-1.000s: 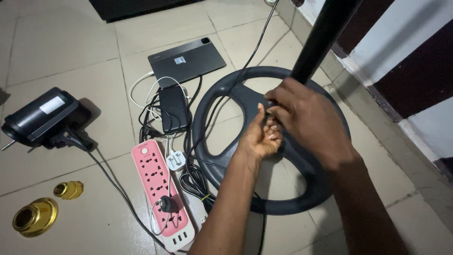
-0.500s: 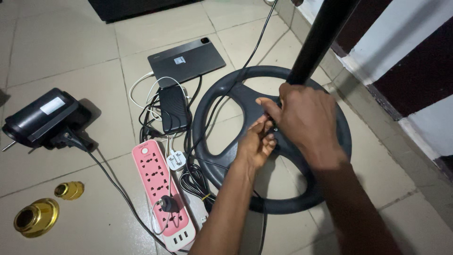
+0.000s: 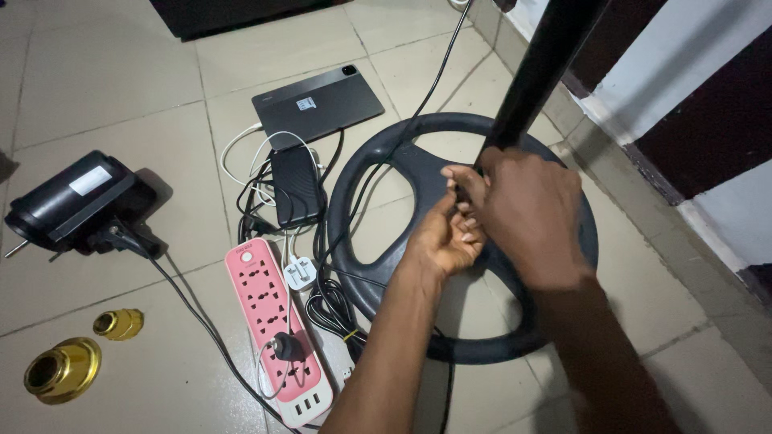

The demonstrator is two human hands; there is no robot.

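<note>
At the pole (image 3: 537,72) foot, both hands (image 3: 515,213) grip.

I see both hands at the pole's (image 3: 540,72) foot, on the base ring's (image 3: 363,173) hub. Power strip (image 3: 277,329) lies at its eight o'clock, tablet (image 3: 318,103) at eleven, motor (image 3: 72,201) far at nine, with brass fittings (image 3: 60,368) below it.

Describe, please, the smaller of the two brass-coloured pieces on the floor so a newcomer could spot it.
Start at the pink power strip and look left across the tiles. Two shiny gold fittings lie there; the smaller brass piece sits above and right of the wide flared one, nearer the black motor.
</note>
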